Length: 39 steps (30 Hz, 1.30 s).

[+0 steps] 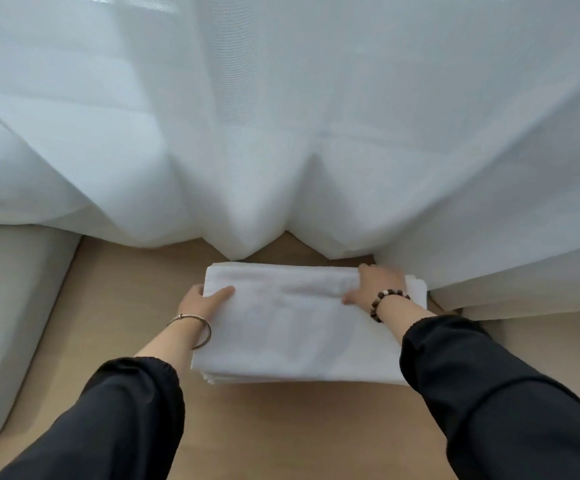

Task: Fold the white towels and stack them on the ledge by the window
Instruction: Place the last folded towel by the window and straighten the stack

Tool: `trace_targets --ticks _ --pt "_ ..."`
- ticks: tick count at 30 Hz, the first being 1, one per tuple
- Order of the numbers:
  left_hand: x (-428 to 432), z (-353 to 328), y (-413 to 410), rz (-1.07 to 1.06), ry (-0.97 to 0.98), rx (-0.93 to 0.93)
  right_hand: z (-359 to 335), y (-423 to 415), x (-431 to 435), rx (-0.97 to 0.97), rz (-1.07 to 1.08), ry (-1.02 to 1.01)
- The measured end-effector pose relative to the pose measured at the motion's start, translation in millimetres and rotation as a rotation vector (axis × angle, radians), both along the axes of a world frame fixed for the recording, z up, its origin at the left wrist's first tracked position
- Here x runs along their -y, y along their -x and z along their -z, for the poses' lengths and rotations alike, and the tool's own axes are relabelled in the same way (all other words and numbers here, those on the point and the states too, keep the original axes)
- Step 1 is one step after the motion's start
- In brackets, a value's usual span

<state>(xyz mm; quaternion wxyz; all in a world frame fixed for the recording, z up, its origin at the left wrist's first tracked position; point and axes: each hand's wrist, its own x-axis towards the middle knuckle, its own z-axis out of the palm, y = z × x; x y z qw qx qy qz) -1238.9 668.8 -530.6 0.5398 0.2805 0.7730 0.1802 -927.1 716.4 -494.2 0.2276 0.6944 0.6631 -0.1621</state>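
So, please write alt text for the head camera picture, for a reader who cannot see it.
Two hands press on a stack of folded white towels on a wooden ledge, the left hand at its left edge, the right hand at its far right corner. A sheer white curtain hangs just behind. Both arms wear dark sleeves and a bracelet.

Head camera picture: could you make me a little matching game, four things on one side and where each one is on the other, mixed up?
Things:
1. left hand
2. right hand
3. sheer curtain
4. grey cushion

Places:
A. hanging behind the towel stack, its hem on the ledge
B. on the far right corner of the top towel, beaded bracelet at the wrist
C. at the far left of the wooden ledge
D. at the stack's left edge, thumb on top, thin bangle at the wrist

Pairs: 1-D, 2-B, 3-A, 4-C
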Motion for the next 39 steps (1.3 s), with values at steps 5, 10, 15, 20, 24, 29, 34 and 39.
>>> trace_targets --ticks 5,10,15,20,24,29,34,39 --pt "16.0 5.0 11.6 0.01 0.197 0.113 1.9 7.6 5.7 -0.025 0.009 -0.026" --pt "22.7 4.1 9.7 -0.076 0.22 0.285 1.7 4.9 4.0 0.0 -0.03 0.021" --pt "24.1 -0.4 10.8 -0.073 0.211 0.526 12.9 5.4 -8.7 0.048 -0.053 0.04" --pt "21.0 -0.6 7.7 -0.022 0.028 0.493 13.1 6.5 -17.3 0.07 -0.082 0.076" --pt "15.3 -0.5 12.2 -0.02 -0.009 0.502 6.8 8.0 -26.7 0.095 -0.122 0.122" --pt "4.9 2.2 9.2 0.009 -0.008 0.48 10.4 8.3 -36.6 0.093 -0.097 0.151" --pt "6.1 11.7 4.0 0.002 -0.042 0.338 27.2 11.3 -30.7 0.133 -0.059 0.077" --pt "16.9 8.1 8.9 0.062 -0.046 0.165 26.7 24.0 -31.2 -0.038 -0.095 0.078"
